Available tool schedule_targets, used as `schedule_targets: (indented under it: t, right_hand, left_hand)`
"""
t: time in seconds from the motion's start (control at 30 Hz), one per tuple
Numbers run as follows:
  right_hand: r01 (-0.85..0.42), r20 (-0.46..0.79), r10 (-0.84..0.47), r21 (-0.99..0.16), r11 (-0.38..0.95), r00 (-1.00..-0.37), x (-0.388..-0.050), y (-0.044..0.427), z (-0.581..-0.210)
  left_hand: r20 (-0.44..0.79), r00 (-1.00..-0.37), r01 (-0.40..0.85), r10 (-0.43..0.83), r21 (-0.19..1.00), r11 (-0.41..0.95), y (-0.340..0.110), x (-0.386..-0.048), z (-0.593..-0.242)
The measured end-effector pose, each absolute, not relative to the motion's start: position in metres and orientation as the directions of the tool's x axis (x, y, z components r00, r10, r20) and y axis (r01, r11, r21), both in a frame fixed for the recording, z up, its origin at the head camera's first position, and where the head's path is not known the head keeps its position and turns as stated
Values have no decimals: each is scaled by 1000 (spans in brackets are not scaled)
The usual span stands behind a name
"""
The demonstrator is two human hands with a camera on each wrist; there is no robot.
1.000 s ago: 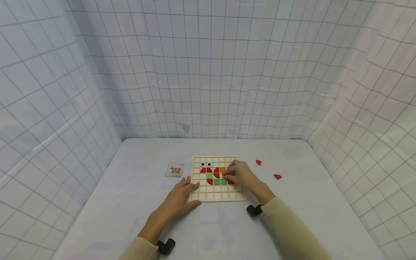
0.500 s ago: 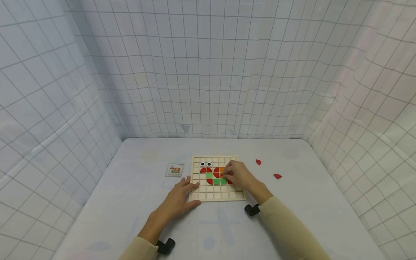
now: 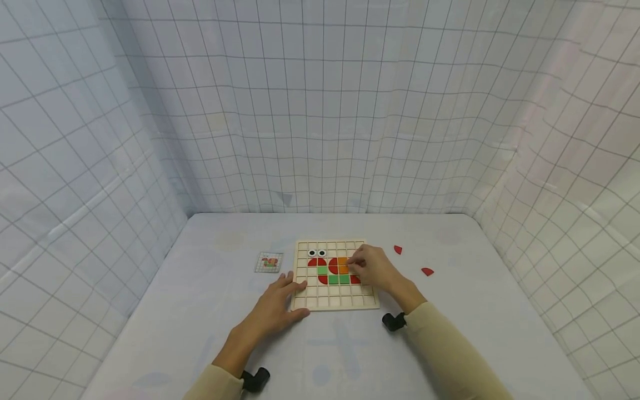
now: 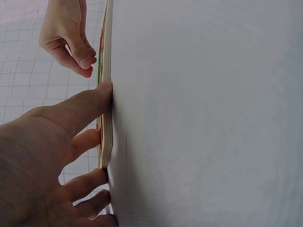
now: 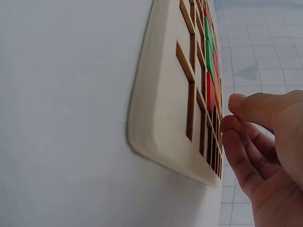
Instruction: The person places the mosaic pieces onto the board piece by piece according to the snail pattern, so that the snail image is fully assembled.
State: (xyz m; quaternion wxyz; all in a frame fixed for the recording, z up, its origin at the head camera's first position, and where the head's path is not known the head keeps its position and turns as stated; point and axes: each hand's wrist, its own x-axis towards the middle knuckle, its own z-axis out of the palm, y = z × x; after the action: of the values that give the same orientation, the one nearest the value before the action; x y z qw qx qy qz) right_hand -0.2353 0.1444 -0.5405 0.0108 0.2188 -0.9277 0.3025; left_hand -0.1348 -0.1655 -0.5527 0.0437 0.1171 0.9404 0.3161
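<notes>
A pale wooden grid board lies on the table with coloured tiles in its cells. My left hand rests at its near left corner, thumb against the front edge and a finger over the left rim. Over the right part hovers my right hand, with thumb and fingers bent close together; no tile shows between them in the right wrist view. Near its fingertips are two orange square tiles. Red quarter-circle tiles, green square tiles and two eye tiles sit nearby.
Left of the board lies a small picture card showing a coloured pattern on a grid. Two loose red quarter-circle tiles lie on the white table to the right. Gridded white curtains surround the table.
My right hand has shifted slightly right and away from the lower orange tile, which now shows fully in its cell. The left hand stays where it was.
</notes>
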Motion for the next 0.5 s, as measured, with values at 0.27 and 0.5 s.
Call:
schedule_targets:
  t: [0.27, 0.5]
  right_hand:
    - [-376, 189, -327, -546, 749, -926, -242, 167, -543]
    - [-320, 225, -234, -527, 787, -946, -249, 192, -544]
  left_hand:
    - [3, -969, 197, 247, 609, 769, -166, -134, -553]
    - [-1, -970, 192, 245, 614, 766, -166, -134, -553]
